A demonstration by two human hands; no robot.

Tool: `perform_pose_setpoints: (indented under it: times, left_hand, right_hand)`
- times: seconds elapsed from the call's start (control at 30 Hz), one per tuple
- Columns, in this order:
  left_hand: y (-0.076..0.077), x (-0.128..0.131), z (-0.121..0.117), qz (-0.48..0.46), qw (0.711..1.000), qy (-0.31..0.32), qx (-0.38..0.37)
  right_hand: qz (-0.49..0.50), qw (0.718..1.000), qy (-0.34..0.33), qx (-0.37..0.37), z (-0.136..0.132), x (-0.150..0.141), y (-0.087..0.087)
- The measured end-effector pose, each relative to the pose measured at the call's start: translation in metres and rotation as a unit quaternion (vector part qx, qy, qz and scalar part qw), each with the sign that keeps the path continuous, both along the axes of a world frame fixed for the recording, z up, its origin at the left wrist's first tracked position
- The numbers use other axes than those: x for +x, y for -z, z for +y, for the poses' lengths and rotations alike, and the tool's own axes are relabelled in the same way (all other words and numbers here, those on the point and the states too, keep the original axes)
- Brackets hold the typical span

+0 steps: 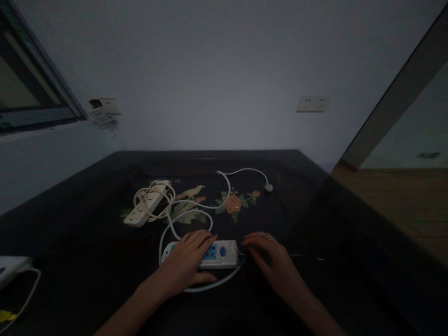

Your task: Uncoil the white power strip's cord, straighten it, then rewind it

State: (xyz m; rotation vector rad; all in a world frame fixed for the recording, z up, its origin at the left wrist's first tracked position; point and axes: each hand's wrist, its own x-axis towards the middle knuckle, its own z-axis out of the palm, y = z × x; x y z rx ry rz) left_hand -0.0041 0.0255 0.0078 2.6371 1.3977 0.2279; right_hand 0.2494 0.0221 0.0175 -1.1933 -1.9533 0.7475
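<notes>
A white power strip [224,253] with blue sockets lies on the dark table [87,242] just in front of me. My left hand [187,262] rests flat on the strip's left half, with the fingers stretched out over it and the thumb along its near side. My right hand [268,256] lies on the table beside the strip's right end, its fingers loosely extended and touching or nearly touching that end. The strip's white cable [196,211] loops away across the table to a plug [269,187] at the far right.
A second, cream power strip [145,205] with its cord wound around it lies at the far left of a flower picture [233,203] on the tabletop. Wall sockets [312,103] sit on the back wall. A white object with a cable [14,268] is at the left edge.
</notes>
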Motion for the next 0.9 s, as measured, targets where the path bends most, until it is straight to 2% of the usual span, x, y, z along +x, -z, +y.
perform_pose_setpoints:
  times: [0.2,0.3,0.4,0.5,0.67,0.8,0.9]
  left_hand:
    - [0.005,-0.003,0.004,0.004,0.998,0.004,0.062]
    - [0.0,-0.001,0.002,-0.027,0.995,0.016,0.097]
    - [-0.011,0.0,-0.005,-0.102,0.993,0.002,0.067]
    - [-0.021,-0.001,-0.014,-0.215,0.974,-0.065,-0.014]
    - [-0.027,0.001,-0.024,-0.371,0.917,-0.123,-0.076]
    - [-0.025,0.004,-0.025,-0.431,0.871,-0.191,-0.138]
    - [-0.025,0.004,-0.026,-0.444,0.858,-0.168,-0.197]
  right_hand:
    - [-0.02,0.999,0.024,-0.017,-0.002,-0.002,0.005]
    - [0.0,0.997,0.051,-0.058,0.0,-0.001,0.004]
    - [0.067,0.988,0.056,-0.127,-0.001,-0.002,-0.001]
    - [0.133,0.973,0.004,-0.187,-0.007,-0.01,-0.008]
    - [0.135,0.933,-0.166,-0.289,-0.031,-0.035,-0.011]
    - [0.135,0.92,-0.238,-0.281,-0.043,-0.048,-0.004]
    - [0.169,0.917,-0.25,-0.261,-0.044,-0.049,-0.001]
